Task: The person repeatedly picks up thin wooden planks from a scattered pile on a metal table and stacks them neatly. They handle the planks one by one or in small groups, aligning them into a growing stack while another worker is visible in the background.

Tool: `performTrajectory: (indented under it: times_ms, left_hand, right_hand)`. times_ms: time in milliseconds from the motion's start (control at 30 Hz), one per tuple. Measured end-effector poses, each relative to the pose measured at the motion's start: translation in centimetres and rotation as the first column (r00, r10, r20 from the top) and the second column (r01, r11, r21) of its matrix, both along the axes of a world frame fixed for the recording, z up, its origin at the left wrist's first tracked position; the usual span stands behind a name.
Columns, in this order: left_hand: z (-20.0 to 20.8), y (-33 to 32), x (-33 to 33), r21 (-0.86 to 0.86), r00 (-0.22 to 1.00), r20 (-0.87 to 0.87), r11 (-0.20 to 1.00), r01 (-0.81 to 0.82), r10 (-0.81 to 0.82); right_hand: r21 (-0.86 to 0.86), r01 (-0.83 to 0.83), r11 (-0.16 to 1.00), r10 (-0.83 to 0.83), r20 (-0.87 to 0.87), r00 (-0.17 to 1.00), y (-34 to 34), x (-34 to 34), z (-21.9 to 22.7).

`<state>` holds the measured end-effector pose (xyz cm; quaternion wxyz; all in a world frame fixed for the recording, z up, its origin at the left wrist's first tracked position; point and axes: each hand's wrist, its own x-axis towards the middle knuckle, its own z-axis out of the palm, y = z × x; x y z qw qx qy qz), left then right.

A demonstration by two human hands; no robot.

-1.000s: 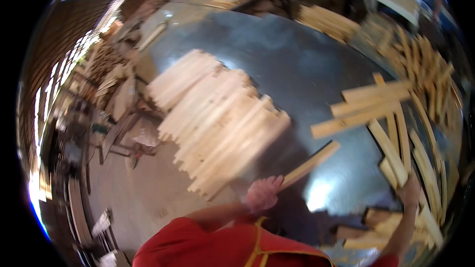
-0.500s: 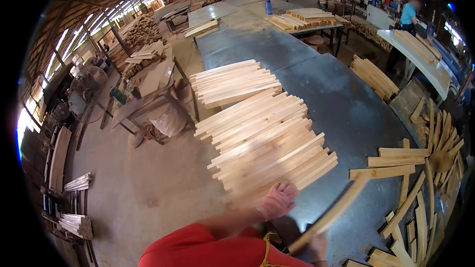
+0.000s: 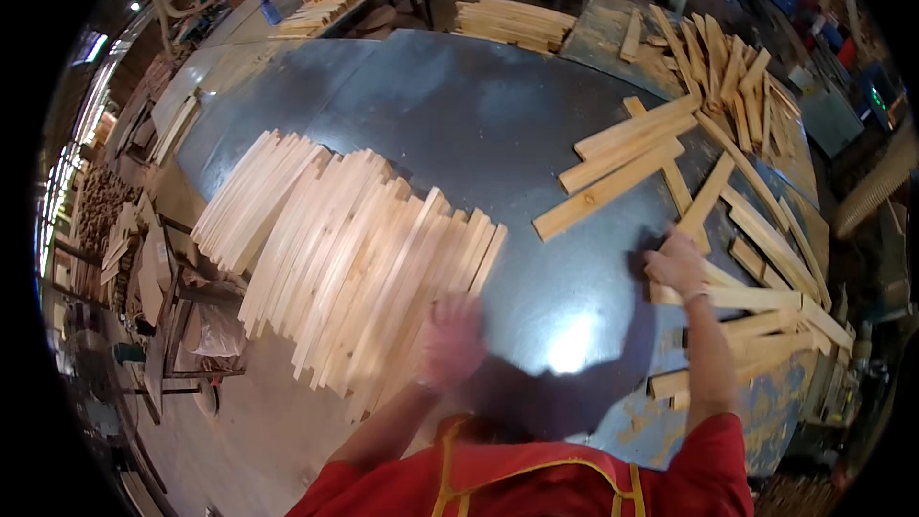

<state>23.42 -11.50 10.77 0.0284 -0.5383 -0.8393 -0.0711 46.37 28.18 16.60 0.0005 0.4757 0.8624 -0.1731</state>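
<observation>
Pale wooden strips (image 3: pixel 349 249) lie side by side in a long row on the dark table (image 3: pixel 450 96). At the row's near right end is my left hand (image 3: pixel 452 340), in a pinkish glove, its fingers extended, blurred and apart from any grip. My right hand (image 3: pixel 678 263) reaches to the loose pile at the right. Its fingers are closed round the near end of a slanting wooden strip (image 3: pixel 708 193). Beside it, more loose strips (image 3: pixel 613 182) lie crossed over one another.
A heap of strips (image 3: pixel 737 77) fills the table's far right corner. Another row (image 3: pixel 263 196) adjoins the long row on the left. Farther back are a stack of strips (image 3: pixel 512 24) and a blue bottle (image 3: pixel 271 11). A ribbed hose (image 3: pixel 881 182) hangs at the right.
The view has swung to the right. My right hand has left the table's front edge, without the long strip it held there, and is now at the loose pile. My left hand stays by the row.
</observation>
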Motion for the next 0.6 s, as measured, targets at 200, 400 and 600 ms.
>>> performTrajectory:
  times_ms: [200,400,600]
  left_hand:
    - [-0.1,20.1,-1.9,0.052,0.958,0.248,0.990,0.132,-0.141]
    - [-2.4,28.5,-1.1,-0.183,0.941,0.332,0.983,-0.005,0.066]
    - [-1.7,21.1,2.3,0.070,-0.597,0.802,0.994,0.087,-0.004]
  right_hand:
    - [0.062,0.003,0.998,-0.023,0.316,0.948,9.3,18.6,-9.4]
    - [0.113,-0.346,0.931,0.278,0.394,0.876,4.0,21.9,-6.9]
    - [0.139,-0.497,0.857,0.393,0.450,0.802,5.5,26.9,-10.4]
